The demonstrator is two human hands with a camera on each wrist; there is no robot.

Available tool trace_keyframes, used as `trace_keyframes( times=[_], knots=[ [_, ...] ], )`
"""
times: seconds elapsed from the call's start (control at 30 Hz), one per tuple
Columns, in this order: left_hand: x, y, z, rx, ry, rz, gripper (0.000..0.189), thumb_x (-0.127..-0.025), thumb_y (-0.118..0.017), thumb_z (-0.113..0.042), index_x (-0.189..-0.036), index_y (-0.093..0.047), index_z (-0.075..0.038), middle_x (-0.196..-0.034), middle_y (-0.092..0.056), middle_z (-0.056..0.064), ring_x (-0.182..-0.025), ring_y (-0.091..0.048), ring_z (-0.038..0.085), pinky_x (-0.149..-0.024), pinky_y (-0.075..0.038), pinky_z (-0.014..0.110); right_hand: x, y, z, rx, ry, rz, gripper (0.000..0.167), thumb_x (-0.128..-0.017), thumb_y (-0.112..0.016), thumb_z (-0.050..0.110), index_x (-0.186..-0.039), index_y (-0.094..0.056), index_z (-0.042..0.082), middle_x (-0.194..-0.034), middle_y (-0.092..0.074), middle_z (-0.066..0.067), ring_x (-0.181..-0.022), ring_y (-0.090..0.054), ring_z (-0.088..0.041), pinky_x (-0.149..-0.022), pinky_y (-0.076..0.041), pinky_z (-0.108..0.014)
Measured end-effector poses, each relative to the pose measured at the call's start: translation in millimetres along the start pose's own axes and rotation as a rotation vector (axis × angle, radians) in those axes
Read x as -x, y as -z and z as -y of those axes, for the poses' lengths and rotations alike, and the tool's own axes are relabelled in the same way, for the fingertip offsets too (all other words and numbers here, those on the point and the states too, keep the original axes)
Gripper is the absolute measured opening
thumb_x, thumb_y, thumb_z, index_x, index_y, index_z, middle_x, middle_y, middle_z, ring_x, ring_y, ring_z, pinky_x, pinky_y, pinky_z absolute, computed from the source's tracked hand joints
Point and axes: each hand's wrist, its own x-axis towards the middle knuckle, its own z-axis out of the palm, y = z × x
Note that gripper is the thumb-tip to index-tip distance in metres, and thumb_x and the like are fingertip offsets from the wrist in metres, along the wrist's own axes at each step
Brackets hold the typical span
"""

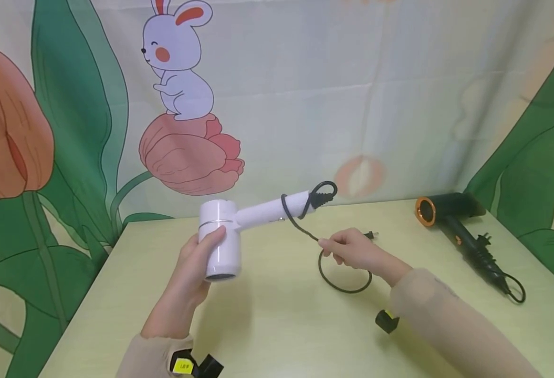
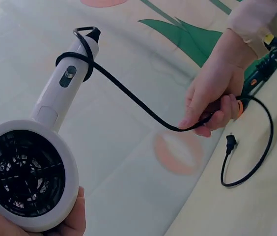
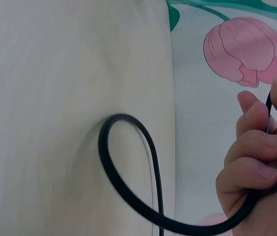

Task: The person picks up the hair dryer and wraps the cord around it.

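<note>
My left hand (image 1: 196, 262) grips a white hair dryer (image 1: 269, 212) round its barrel, held above the table with the handle reaching to the right. In the left wrist view the dark round grille (image 2: 25, 173) faces the camera, and a switch (image 2: 69, 74) shows on the handle. A black cord (image 2: 133, 98) loops round the handle near its end. My right hand (image 1: 352, 249) pinches that cord between thumb and curled fingers, right of the handle. Past the hand the cord curves in a loose loop (image 3: 128, 191), ending in a plug (image 1: 370, 235).
A black hair dryer (image 1: 466, 236) with an orange ring lies at the right of the pale table (image 1: 281, 336), its cord bundled along the handle. Behind the table hangs a cloth (image 1: 295, 105) printed with a rabbit and tulips. Small black devices (image 1: 387, 321) sit at both wrists.
</note>
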Motion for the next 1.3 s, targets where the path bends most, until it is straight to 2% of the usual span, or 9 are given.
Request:
trace_keyframes(
  times=[0.1, 0.17, 0.3, 0.4, 0.53, 0.67, 0.87, 1.07, 1.3],
  knots=[
    [1.1, 1.1, 1.9, -0.006, -0.016, 0.041, 0.052, -0.094, -0.051, -0.033, -0.133, -0.034, -0.002, -0.100, -0.055, 0.001, -0.087, -0.056, 0.013, -0.076, -0.048, 0.029, -5.3, 7, 0, 0.042, -0.022, -0.053, 0.049, -0.090, -0.053, 0.055, -0.081, -0.066, 0.008, -0.053, -0.043, 0.002, -0.045, -0.031, -0.012, -0.044, -0.030, -0.023],
    [1.8, 1.8, 3.4, -0.030, -0.022, 0.069, 0.051, -0.095, -0.051, -0.032, -0.134, -0.035, -0.003, -0.103, -0.054, 0.003, -0.090, -0.055, 0.015, -0.076, -0.048, 0.031, -8.4, 12, 2, 0.061, -0.024, -0.082, 0.048, -0.091, -0.054, 0.052, -0.078, -0.065, 0.007, -0.051, -0.040, 0.002, -0.045, -0.031, -0.012, -0.044, -0.030, -0.024],
    [3.9, 3.5, 6.9, -0.118, -0.034, 0.119, 0.050, -0.094, -0.052, -0.029, -0.135, -0.037, -0.006, -0.110, -0.052, 0.008, -0.094, -0.052, 0.018, -0.077, -0.048, 0.032, -12.5, 22, 10, 0.119, 0.035, -0.147, 0.039, -0.093, -0.056, 0.038, -0.070, -0.060, 0.007, -0.056, -0.043, 0.004, -0.052, -0.035, -0.012, -0.050, -0.034, -0.025],
    [5.7, 5.5, 9.7, -0.187, -0.046, 0.161, 0.050, -0.093, -0.054, -0.027, -0.135, -0.038, -0.005, -0.112, -0.052, 0.010, -0.094, -0.053, 0.020, -0.077, -0.049, 0.032, -11.3, 31, 18, 0.166, 0.070, -0.187, 0.045, -0.091, -0.058, 0.043, -0.061, -0.051, 0.010, -0.055, -0.040, 0.005, -0.054, -0.033, -0.013, -0.055, -0.035, -0.027],
    [5.8, 9.4, 13.6, -0.268, -0.059, 0.214, 0.050, -0.091, -0.059, -0.026, -0.133, -0.041, -0.005, -0.113, -0.054, 0.014, -0.091, -0.056, 0.022, -0.076, -0.050, 0.033, -7.6, 42, 33, 0.190, 0.089, -0.201, 0.055, -0.085, -0.059, 0.056, -0.056, -0.038, 0.014, -0.052, -0.027, 0.006, -0.052, -0.024, -0.013, -0.053, -0.031, -0.028],
    [4.4, 11.9, 17.3, -0.349, -0.069, 0.222, 0.052, -0.087, -0.064, -0.029, -0.131, -0.045, -0.009, -0.112, -0.057, 0.016, -0.088, -0.059, 0.023, -0.073, -0.052, 0.035, -3.1, 52, 50, 0.193, 0.159, -0.224, 0.057, -0.083, -0.064, 0.053, -0.055, -0.034, 0.014, -0.053, -0.022, 0.006, -0.051, -0.020, -0.011, -0.049, -0.023, -0.025],
    [3.2, 10.6, 20.6, -0.461, -0.107, 0.177, 0.057, -0.085, -0.069, -0.031, -0.133, -0.046, -0.013, -0.113, -0.058, 0.016, -0.087, -0.060, 0.024, -0.071, -0.053, 0.035, 7.2, 57, 75, 0.232, 0.233, -0.263, 0.057, -0.083, -0.069, 0.045, -0.057, -0.031, 0.012, -0.054, -0.019, 0.006, -0.052, -0.017, -0.010, -0.050, -0.020, -0.025],
    [0.3, 6.2, 17.8, -0.581, -0.165, 0.084, 0.066, -0.083, -0.070, -0.036, -0.137, -0.040, -0.013, -0.118, -0.056, 0.014, -0.096, -0.058, 0.028, -0.074, -0.051, 0.036, 23.8, 52, 96, 0.277, 0.275, -0.270, 0.048, -0.084, -0.069, 0.040, -0.059, -0.040, 0.011, -0.053, -0.024, 0.006, -0.050, -0.020, -0.009, -0.049, -0.023, -0.025],
    [-6.6, 6.4, 17.7, -0.660, -0.128, -0.077, 0.071, -0.085, -0.065, -0.044, -0.140, -0.034, -0.011, -0.122, -0.053, 0.013, -0.102, -0.056, 0.031, -0.073, -0.052, 0.037, 45.7, 36, 108, 0.277, 0.363, -0.250, 0.035, -0.088, -0.066, 0.031, -0.062, -0.055, 0.011, -0.053, -0.032, 0.005, -0.049, -0.027, -0.007, -0.049, -0.026, -0.023]
  ],
)
